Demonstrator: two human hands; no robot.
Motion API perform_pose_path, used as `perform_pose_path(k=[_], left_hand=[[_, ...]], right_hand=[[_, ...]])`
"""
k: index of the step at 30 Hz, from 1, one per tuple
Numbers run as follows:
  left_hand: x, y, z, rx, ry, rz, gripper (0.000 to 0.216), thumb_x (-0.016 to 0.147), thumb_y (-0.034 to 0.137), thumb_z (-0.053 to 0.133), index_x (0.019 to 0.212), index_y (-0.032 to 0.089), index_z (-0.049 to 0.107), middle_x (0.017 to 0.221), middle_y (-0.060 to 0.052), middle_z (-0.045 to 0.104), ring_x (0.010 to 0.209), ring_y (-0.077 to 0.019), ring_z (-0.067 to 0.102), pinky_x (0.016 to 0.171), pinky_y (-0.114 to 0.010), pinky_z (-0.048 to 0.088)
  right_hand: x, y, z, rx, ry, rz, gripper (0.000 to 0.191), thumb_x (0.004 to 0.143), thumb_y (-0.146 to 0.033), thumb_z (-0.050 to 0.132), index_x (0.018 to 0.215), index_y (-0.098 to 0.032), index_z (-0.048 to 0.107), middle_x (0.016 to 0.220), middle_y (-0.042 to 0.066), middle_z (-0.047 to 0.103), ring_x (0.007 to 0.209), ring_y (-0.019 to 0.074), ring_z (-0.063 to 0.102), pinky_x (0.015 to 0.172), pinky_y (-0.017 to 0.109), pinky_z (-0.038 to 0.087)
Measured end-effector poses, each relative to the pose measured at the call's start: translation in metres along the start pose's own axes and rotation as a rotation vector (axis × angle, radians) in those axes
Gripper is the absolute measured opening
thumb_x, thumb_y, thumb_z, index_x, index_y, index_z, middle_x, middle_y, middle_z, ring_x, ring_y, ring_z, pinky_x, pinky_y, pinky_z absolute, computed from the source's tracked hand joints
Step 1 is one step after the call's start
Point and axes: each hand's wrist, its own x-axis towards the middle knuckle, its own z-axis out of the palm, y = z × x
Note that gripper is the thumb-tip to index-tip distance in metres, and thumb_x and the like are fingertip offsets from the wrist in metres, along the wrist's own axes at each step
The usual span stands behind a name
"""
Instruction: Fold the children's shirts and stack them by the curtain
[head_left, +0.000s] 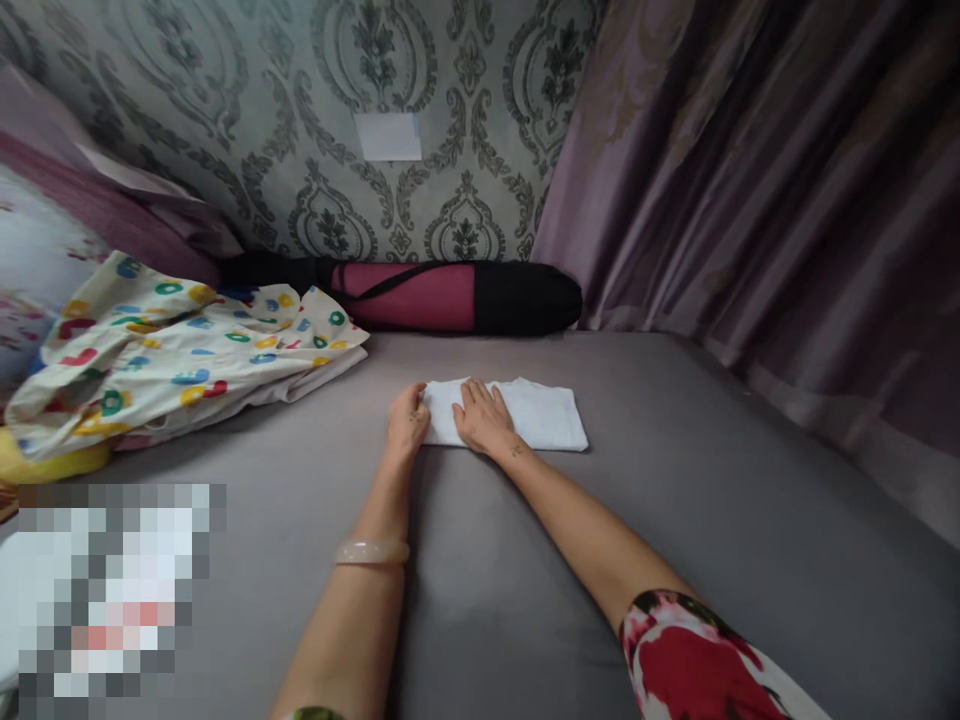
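Note:
A white cloth (551, 415), folded into a flat rectangle, lies on the grey sheet in front of me. My right hand (484, 415) rests flat on its left half, palm down with the fingers stretched out. At the cloth's left end, my left hand (409, 420) has its fingers curled round the edge, thumb side toward the fabric. The undersides of those fingers are hidden.
The grey sheet (510, 560) spreads all around the cloth. Toward the back lies a long pink and black bag (420, 297) against the patterned wall. A letter-printed fabric (195, 350) is heaped on the left; purple curtains (720, 180) hang at right.

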Motion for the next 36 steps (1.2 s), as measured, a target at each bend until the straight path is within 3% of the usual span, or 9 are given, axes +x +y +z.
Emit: perform_pose_path(k=[9, 14, 23, 33, 36], left_hand=[[0.003, -0.002, -0.003, -0.092, 0.055, -0.123, 0.046, 0.081, 0.008, 0.036, 0.118, 0.011, 0.064, 0.120, -0.013, 0.067, 0.114, -0.0211, 0.061, 0.099, -0.033, 0.046], [0.004, 0.001, -0.007, -0.109, 0.050, -0.147, 0.048, 0.080, 0.007, 0.035, 0.119, 0.007, 0.063, 0.121, -0.016, 0.066, 0.115, -0.0217, 0.060, 0.100, -0.033, 0.045], [0.002, 0.001, -0.011, -0.114, 0.084, -0.142, 0.047, 0.079, 0.008, 0.037, 0.119, 0.008, 0.063, 0.120, -0.016, 0.066, 0.114, -0.0233, 0.061, 0.100, -0.035, 0.046], [0.001, 0.006, -0.007, -0.077, 0.072, -0.091, 0.044, 0.082, 0.010, 0.037, 0.117, 0.011, 0.064, 0.120, -0.013, 0.067, 0.114, -0.0220, 0.061, 0.100, -0.035, 0.046], [0.001, 0.010, -0.006, -0.055, 0.062, -0.055, 0.045, 0.083, 0.011, 0.036, 0.119, 0.011, 0.063, 0.120, -0.014, 0.067, 0.113, -0.0222, 0.062, 0.100, -0.036, 0.047]], right_hand=[[0.007, -0.002, -0.009, -0.005, -0.135, 0.032, 0.057, 0.098, -0.034, 0.032, 0.145, -0.001, 0.035, 0.153, 0.018, 0.033, 0.142, 0.0282, 0.026, 0.116, 0.047, 0.014], [0.014, -0.018, -0.018, 0.019, -0.153, -0.009, 0.054, 0.096, -0.027, 0.035, 0.144, -0.002, 0.037, 0.153, 0.018, 0.033, 0.143, 0.0278, 0.024, 0.116, 0.047, 0.014], [0.017, -0.054, 0.006, 0.070, -0.154, -0.093, 0.061, 0.096, -0.033, 0.030, 0.148, -0.001, 0.029, 0.157, 0.017, 0.025, 0.146, 0.0255, 0.016, 0.117, 0.044, 0.009], [0.016, -0.052, -0.002, 0.104, -0.250, -0.105, 0.068, 0.092, -0.032, 0.038, 0.150, -0.001, 0.023, 0.159, 0.015, 0.019, 0.147, 0.0248, 0.012, 0.119, 0.041, 0.009], [0.013, -0.042, -0.010, 0.167, -0.231, -0.115, 0.062, 0.096, -0.034, 0.030, 0.150, -0.004, 0.025, 0.158, 0.013, 0.021, 0.146, 0.0220, 0.015, 0.119, 0.038, 0.012]])
